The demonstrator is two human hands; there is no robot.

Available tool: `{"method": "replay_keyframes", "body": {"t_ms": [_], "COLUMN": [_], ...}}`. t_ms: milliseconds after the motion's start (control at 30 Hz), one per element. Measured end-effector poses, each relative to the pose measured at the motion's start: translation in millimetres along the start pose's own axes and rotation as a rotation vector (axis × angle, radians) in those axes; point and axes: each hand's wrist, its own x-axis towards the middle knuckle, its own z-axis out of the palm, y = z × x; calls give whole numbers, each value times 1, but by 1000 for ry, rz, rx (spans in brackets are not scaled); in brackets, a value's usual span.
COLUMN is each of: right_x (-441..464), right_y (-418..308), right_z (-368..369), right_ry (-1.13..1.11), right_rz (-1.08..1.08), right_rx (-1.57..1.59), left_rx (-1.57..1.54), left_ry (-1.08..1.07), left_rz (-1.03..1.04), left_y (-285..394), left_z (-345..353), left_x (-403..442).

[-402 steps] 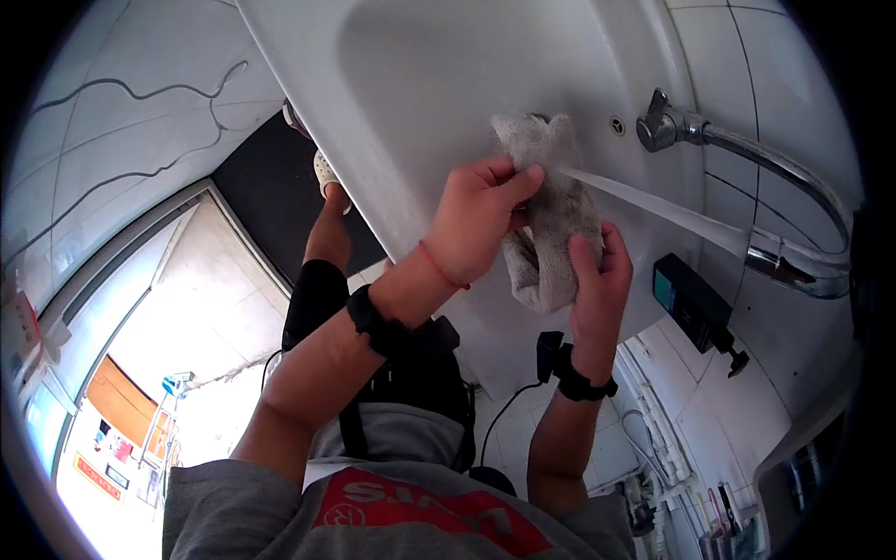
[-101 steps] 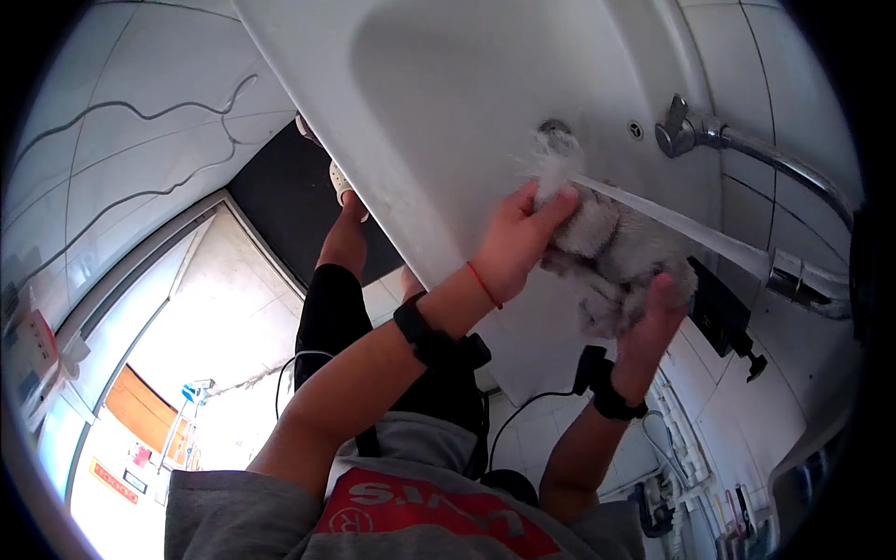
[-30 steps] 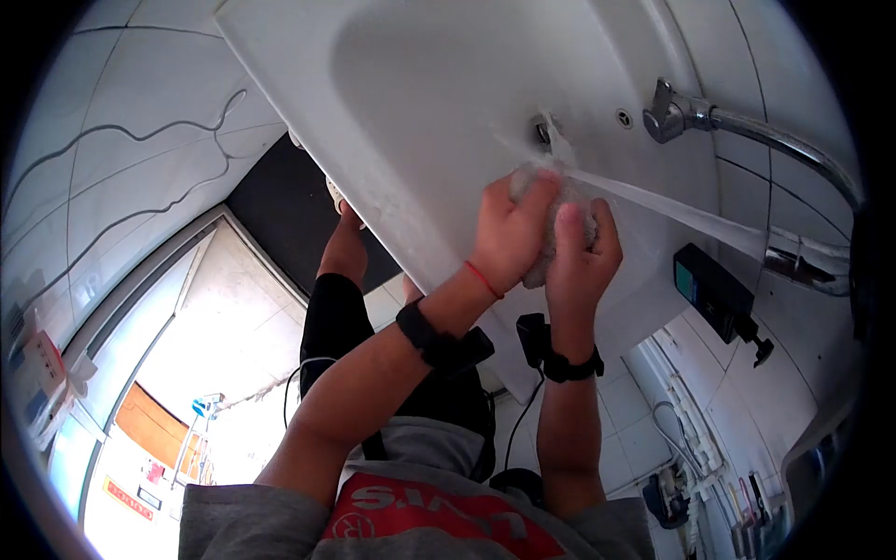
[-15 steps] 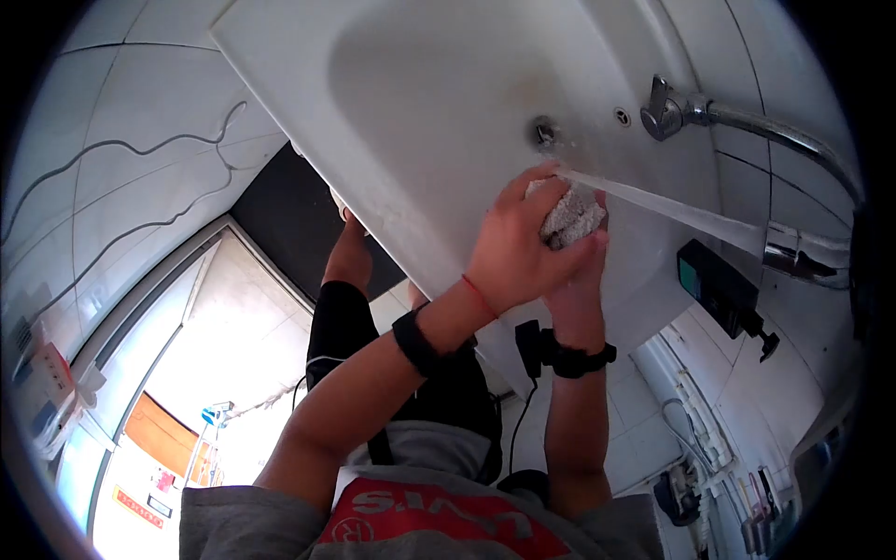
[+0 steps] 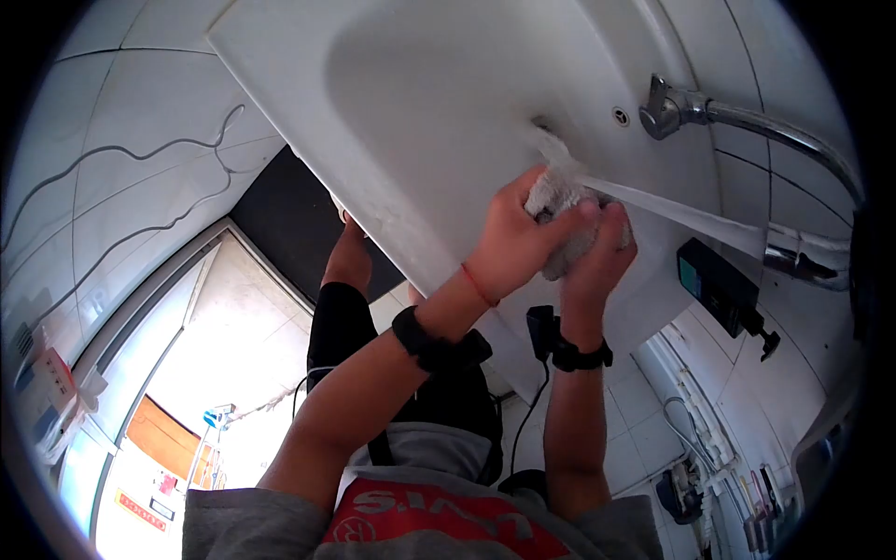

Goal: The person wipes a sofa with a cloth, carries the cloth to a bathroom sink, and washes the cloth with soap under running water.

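A wet, bunched greyish-white cloth [image 5: 562, 193] is gripped between my two hands above the white bathtub [image 5: 420, 112]. My left hand [image 5: 516, 235] is closed on its left side, with the thumb across it. On its right side my right hand [image 5: 599, 266] is closed too, fingers bent over the cloth. A stream of water [image 5: 677, 207] comes from the chrome spout [image 5: 807, 257] and hits the cloth's upper part. Water runs off it toward the drain [image 5: 541, 122], which is partly hidden by the splash.
A chrome lever and pipe [image 5: 667, 110] sit on the tiled wall at right. Below them is a black box-shaped device [image 5: 717, 285] with a green-tinted face. A dark mat [image 5: 275, 224] lies left of the tub. Pipes and a hose [image 5: 695, 439] run at lower right.
My right hand has come up and right, its fingers now over the cloth. The cloth has been turned and squeezed between my hands. More water splashes toward the drain.
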Motion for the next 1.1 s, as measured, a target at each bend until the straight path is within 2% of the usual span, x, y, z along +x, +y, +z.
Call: {"method": "replay_keyframes", "body": {"t_ms": [33,100,167,200,233,333,433,500,567,600,667,733,800,833,900,933,1033,1100], "right_x": [5,16,18,15,13,13,17,19,22,23,19,5,-4,-7,-4,-1,3,-13], "right_y": [-1,13,23,12,3,-12,-10,2,2,-14,-16,1,-15,-22,-25,-24,-6,7], "right_z": [-6,-25,-34,-27,-20,-4,9,8,-1,-3,-5,1,1,3,6,8,-4,3], "right_ry": [-43,-156,-198,-177,-150,-239,-132,-128,-41,48,75,-54,-148,-193,-267,-301,-448,-407], "right_rz": [-31,-476,-353,-6,342,505,291,301,520,732,753,368,378,384,317,278,336,198], "right_rx": [11,-414,-253,118,487,653,502,526,707,878,856,472,576,630,479,407,297,294], "left_rx": [-132,-397,-615,-723,-615,-281,48,226,362,446,630,793,923,972,1066,1077,1181,1258], "left_ry": [-12,-38,-104,-139,-154,-140,-37,23,57,77,128,122,56,58,49,-13,-153,-170], "left_rz": [8,23,-171,-267,-227,-75,104,168,258,299,372,362,273,338,466,492,580,649], "left_y": [1,2,10,13,10,-3,-8,-8,-10,-7,-1,9,20,21,20,21,29,34], "left_z": [-2,-7,-21,-25,-25,-20,-5,0,-3,-5,-8,-10,-13,-12,-7,-10,-25,-35], "left_x": [0,2,2,3,5,7,3,3,10,15,22,22,19,13,-5,-6,-6,3]}}
